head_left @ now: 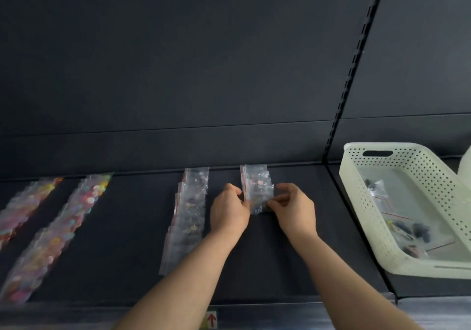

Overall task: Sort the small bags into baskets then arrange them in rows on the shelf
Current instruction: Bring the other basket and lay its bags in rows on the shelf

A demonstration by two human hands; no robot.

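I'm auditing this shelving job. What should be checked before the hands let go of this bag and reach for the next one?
1. Hold: the left hand and right hand pinch the small bag at its side edges with their fingers: ok.
2. Alignment: it overlaps the near end of the short row, roughly in line: ok.
3. Spacing: it sits apart from the longer row, with the left hand between them: ok.
4. Room: bare shelf lies nearer the person for more bags: ok.
5. Supply: the white basket holds several spare bags: ok.
6. Same contents as its row: too blurred, cannot tell.
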